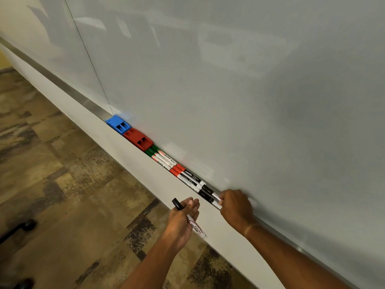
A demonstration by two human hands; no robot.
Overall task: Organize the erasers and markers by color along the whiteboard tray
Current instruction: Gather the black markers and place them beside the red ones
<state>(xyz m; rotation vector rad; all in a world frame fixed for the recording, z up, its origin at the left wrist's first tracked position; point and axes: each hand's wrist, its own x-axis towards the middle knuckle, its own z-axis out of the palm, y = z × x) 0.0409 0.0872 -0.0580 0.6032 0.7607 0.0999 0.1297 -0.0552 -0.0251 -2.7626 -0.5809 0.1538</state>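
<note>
Erasers: one blue (118, 124), one red (138, 139); markers' (183, 174) count unclear.

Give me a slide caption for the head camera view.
Right hand lines up black markers in the whiteboard tray; left hand holds another marker.

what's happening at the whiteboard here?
A person is sorting supplies along the whiteboard tray. In it, from the far end: a blue eraser, a red eraser, then green-capped, red-capped and black-capped markers. The right hand is on the nearest black-capped markers in the tray; the left hand holds another black-capped marker in front of the tray.
</note>
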